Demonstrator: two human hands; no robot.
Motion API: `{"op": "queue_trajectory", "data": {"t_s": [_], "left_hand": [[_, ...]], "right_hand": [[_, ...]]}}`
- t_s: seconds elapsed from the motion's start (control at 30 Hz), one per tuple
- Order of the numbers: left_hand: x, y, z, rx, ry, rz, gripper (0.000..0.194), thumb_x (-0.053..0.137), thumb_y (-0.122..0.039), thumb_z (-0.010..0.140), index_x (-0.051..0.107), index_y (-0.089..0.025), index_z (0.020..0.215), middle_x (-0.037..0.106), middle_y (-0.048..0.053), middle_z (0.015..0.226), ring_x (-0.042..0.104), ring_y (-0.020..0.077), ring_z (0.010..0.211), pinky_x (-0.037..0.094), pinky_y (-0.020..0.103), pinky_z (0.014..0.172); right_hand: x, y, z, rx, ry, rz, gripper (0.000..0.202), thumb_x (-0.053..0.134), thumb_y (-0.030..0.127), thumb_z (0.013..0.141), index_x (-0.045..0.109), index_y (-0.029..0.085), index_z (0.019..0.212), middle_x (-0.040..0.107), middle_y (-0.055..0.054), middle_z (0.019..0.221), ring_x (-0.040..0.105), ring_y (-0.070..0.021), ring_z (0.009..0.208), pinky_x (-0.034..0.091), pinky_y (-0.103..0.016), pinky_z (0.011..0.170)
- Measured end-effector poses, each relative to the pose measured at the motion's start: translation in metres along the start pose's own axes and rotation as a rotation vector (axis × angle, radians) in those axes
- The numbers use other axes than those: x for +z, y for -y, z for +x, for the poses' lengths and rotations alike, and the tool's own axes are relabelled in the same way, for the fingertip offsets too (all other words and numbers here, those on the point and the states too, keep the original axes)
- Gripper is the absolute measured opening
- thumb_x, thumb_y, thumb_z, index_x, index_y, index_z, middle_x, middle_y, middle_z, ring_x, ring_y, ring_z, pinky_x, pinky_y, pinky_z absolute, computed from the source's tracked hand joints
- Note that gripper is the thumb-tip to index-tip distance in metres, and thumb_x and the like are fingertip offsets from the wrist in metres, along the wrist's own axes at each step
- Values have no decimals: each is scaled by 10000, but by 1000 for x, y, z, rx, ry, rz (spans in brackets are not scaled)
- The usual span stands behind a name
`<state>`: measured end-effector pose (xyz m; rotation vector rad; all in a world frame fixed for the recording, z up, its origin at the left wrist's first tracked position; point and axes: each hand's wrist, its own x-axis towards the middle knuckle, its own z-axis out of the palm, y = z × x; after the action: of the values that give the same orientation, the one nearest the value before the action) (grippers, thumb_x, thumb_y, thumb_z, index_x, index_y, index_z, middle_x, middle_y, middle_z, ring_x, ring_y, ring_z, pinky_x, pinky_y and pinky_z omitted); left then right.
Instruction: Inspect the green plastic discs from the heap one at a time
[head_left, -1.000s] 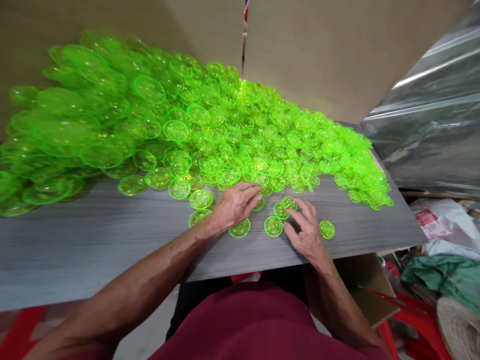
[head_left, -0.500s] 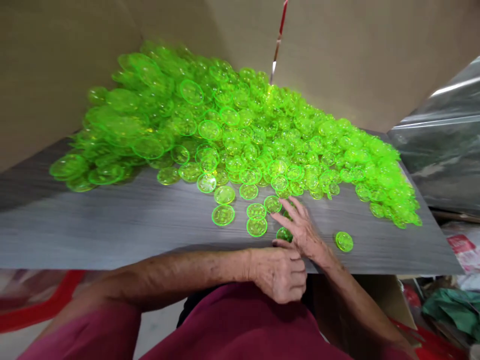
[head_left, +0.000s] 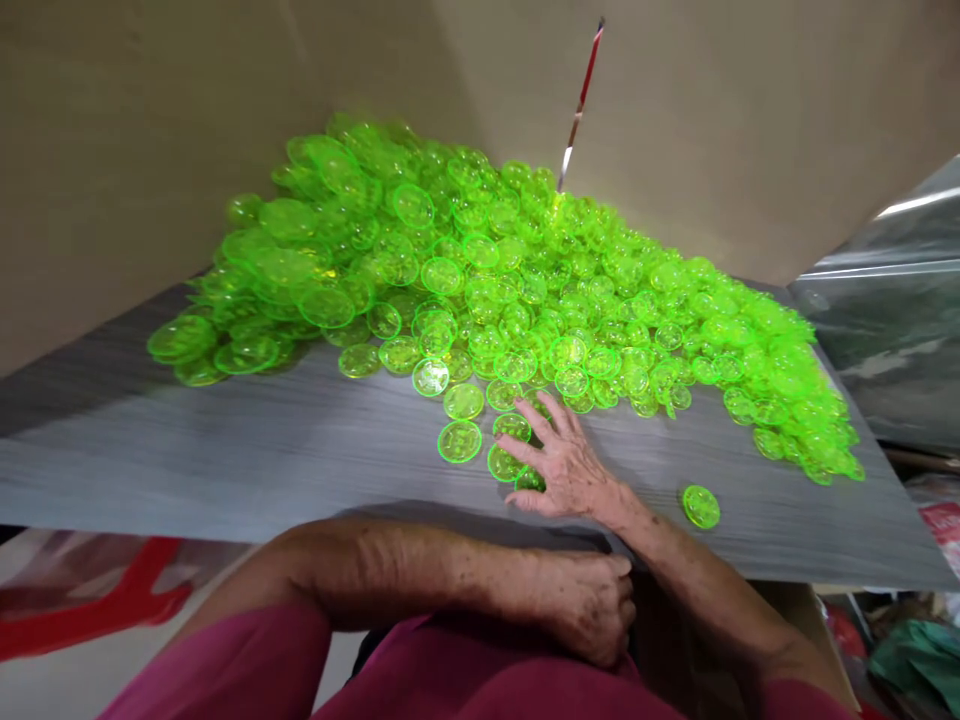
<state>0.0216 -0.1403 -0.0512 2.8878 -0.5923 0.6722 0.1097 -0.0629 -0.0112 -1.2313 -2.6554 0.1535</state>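
A large heap of translucent bright green discs lies on the grey wood-grain table. My right hand is palm down with fingers spread, touching a few loose discs in front of the heap. My left hand is curled closed at the table's front edge, below my right wrist; whatever its fingers may hold is hidden. One disc lies to the left of my right hand, and another lies apart on the right.
Tall brown panels stand behind the heap, with a red and white strip at a slit. Clear plastic wrapping is at the right. A red frame shows at lower left, green cloth at lower right.
My right hand has moved left over the loose discs, with its fingers spread. My left hand has drawn down and slightly right, away from the right one. The view has shifted a little.
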Motion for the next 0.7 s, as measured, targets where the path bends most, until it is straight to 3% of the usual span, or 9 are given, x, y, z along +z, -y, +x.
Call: {"op": "queue_trajectory", "data": {"t_s": [0.3, 0.37, 0.5, 0.63, 0.7], "left_hand": [[-3, 1, -4, -6, 24, 47, 177, 705, -239, 852, 715, -245, 675, 617, 39, 664, 581, 205, 650, 397, 369, 656], [-4, 1, -4, -22, 13, 60, 185, 708, -253, 844, 688, -241, 660, 595, 28, 650, 549, 197, 630, 393, 363, 657], [-3, -1, -6, -34, -13, 56, 206, 696, -236, 831, 653, -240, 629, 558, 14, 616, 521, 182, 609, 386, 346, 657], [6, -3, -6, -24, -9, 59, 227, 677, -211, 812, 641, -253, 592, 556, 12, 603, 535, 190, 618, 401, 356, 661], [16, -3, -4, -85, 10, 22, 245, 675, -210, 790, 628, -263, 556, 566, 4, 605, 530, 183, 608, 407, 351, 647]], "right_hand": [[12, 14, 26, -107, 6, -24, 672, 627, 657, 905, 577, 267, 1449, 522, -183, 1508, 472, -395, 1301, 445, -630, 1003], [13, 19, 32, -119, -10, -15, 670, 631, 650, 904, 577, 270, 1452, 491, -178, 1539, 427, -409, 1353, 394, -661, 1049], [11, 20, 43, -85, 25, -11, 793, 699, 714, 818, 536, 325, 1489, 352, -146, 1643, 176, -494, 1513, 234, -781, 1126], [10, 21, 49, -77, 83, 27, 805, 697, 707, 827, 523, 305, 1502, 329, -163, 1648, 169, -511, 1514, 280, -781, 1122], [12, 25, 52, -97, 81, 48, 787, 691, 699, 839, 532, 292, 1493, 351, -169, 1633, 192, -502, 1509, 319, -761, 1118]]}}
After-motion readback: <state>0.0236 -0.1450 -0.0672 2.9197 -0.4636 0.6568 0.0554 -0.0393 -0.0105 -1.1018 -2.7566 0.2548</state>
